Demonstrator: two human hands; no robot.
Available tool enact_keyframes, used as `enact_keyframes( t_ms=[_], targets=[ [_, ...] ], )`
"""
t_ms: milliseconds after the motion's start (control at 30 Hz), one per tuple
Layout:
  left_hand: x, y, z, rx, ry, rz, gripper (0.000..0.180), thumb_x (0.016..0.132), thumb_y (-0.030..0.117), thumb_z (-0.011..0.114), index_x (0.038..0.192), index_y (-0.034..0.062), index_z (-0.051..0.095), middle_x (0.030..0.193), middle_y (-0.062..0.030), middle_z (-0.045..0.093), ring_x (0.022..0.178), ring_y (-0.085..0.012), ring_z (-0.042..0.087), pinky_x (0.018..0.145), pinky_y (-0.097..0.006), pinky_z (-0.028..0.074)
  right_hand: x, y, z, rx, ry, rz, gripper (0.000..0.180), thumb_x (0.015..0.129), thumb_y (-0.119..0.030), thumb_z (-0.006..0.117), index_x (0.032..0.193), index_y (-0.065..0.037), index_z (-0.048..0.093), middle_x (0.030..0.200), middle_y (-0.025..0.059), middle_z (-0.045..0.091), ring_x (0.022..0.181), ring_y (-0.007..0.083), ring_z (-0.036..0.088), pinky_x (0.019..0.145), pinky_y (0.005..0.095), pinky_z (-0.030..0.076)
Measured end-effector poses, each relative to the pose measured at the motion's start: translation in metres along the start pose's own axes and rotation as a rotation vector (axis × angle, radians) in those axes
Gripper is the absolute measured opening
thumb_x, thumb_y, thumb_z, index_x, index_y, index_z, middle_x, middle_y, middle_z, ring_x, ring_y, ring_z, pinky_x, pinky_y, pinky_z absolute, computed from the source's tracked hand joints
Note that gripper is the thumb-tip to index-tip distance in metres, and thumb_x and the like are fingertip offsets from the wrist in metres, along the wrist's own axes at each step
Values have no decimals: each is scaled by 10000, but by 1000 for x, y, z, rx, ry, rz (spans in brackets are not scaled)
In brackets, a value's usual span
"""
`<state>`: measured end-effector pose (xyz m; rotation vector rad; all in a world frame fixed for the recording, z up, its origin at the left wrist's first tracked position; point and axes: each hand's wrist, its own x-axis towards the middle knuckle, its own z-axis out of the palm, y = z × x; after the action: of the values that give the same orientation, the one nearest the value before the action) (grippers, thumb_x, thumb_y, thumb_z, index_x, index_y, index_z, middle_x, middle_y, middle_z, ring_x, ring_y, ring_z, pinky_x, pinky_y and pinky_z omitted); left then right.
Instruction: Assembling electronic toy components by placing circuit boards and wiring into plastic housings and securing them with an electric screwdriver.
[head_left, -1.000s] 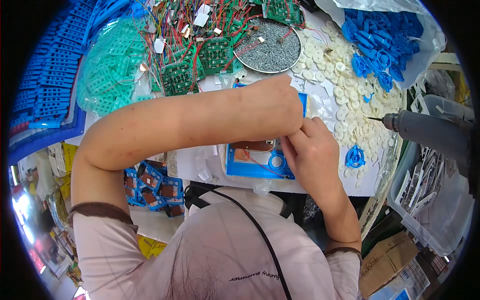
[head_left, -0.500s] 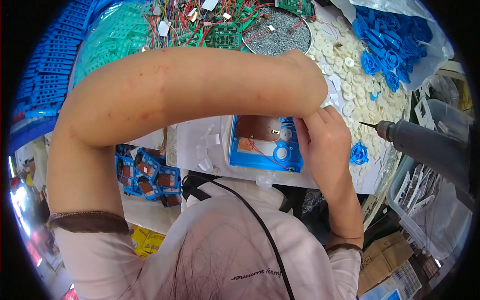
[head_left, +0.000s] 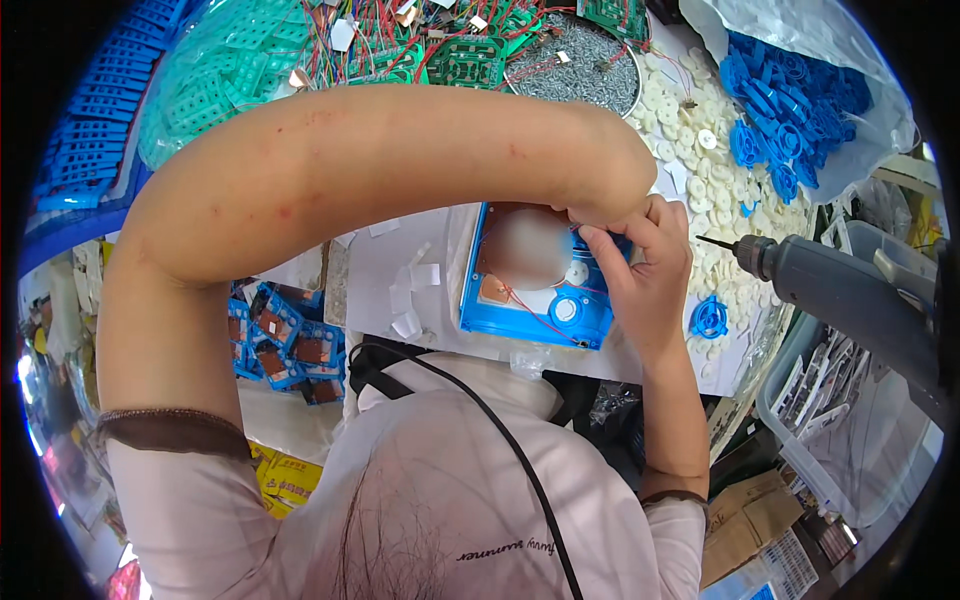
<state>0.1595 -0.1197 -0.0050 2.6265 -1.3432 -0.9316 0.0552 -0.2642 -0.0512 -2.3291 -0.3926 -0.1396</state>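
A blue plastic casing (head_left: 480,318) lies on the bench before me, with a brown circuit board, thin red wires and white round parts inside. Part of the board is blurred. My left arm reaches across above the casing, and my left hand (head_left: 607,165) bends down at its far right corner, its fingers mostly hidden. My right hand (head_left: 645,258) is at the same corner, thumb and fingers drawn together in a pinch close to the left hand. Whatever sits between them is too small or hidden to make out.
An electric screwdriver (head_left: 830,278) points in from the right. White plastic discs (head_left: 755,215) spread beneath a bag of blue parts (head_left: 800,95). Behind my arm are a round tray of screws (head_left: 590,75) and wired green boards (head_left: 465,62). Blue assembled casings (head_left: 290,345) pile at lower left.
My right hand has turned and moved slightly left, so its thumb now shows over the casing's far right corner. The left arm stays across the casing. The whole view has shifted a little.
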Motion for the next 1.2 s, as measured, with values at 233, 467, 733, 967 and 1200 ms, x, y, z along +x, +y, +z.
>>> enact_keyframes(
  t_ms=[233, 467, 733, 967, 1200],
  targets=[
    [-2, -2, 0, -94, -27, -16, 159, 695, 112, 764, 814, 5, 767, 824, -212, 730, 768, -360, 733, 643, -465, 578, 4, -5, -3, -30, -43, -79, 131, 758, -66, 801, 881, -52, 758, 814, 59, 592, 806, 271, 506, 725, 389, 399],
    [-15, 4, -3, -87, 53, -23, 201, 698, 89, 760, 882, 7, 775, 890, -207, 745, 826, -362, 744, 659, -472, 595, -8, -30, -23, -466, -289, -355, 345, 743, -35, 760, 1087, -30, 744, 1042, 83, 666, 950, 288, 603, 912, 430, 461],
    [-16, 6, -6, -56, 33, -30, 233, 685, 65, 770, 911, 11, 779, 910, -203, 750, 845, -357, 748, 661, -467, 597, 13, -11, -40, -214, -432, -431, 334, 768, -24, 751, 1102, -18, 743, 1001, 99, 688, 936, 306, 630, 828, 416, 522],
    [-2, -7, 10, -34, -2, 23, 203, 672, 57, 762, 869, 12, 778, 871, -206, 742, 798, -355, 741, 624, -470, 585, 1, -14, -21, -281, -264, -382, 286, 803, -33, 753, 1089, -29, 748, 958, 89, 696, 895, 294, 620, 811, 406, 507],
    [-14, -7, 9, 141, 155, 273, 132, 743, 144, 705, 776, 24, 748, 799, -161, 733, 726, -333, 728, 593, -453, 574, -3, -12, -17, -277, -206, -346, 308, 797, -62, 748, 1105, -50, 738, 970, 60, 659, 890, 270, 577, 804, 408, 461]
  ],
)
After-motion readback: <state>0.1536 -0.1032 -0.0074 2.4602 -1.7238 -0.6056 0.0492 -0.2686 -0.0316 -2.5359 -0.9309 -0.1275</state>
